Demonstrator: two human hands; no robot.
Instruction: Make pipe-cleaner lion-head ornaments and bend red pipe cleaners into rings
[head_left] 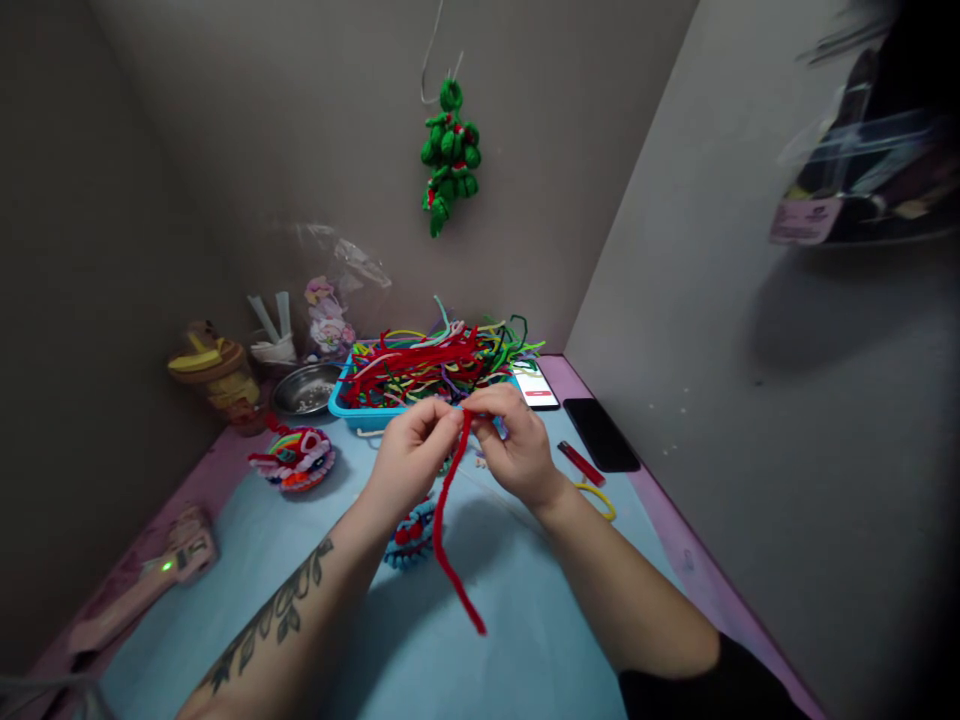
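A red pipe cleaner (447,500) is pinched near its upper end between my two hands, held above the table. Its long tail hangs down and bends slightly toward the right. My left hand (420,440) closes thumb and fingertips on it from the left. From the other side, my right hand (514,435) also has its fingers closed at the top of the strand, partly covering it. Below my left wrist sits a blue looped piece with a red middle (411,535), partly hidden by the forearm.
Behind my hands a blue tray (345,400) overflows with colored pipe cleaners (427,360). At right lie a lit phone (536,388), a black phone (602,435), a red lighter-like stick (581,463) and a yellow loop (600,500). Left are a colorful craft piece (296,460), metal bowl (304,392) and pink device (161,570).
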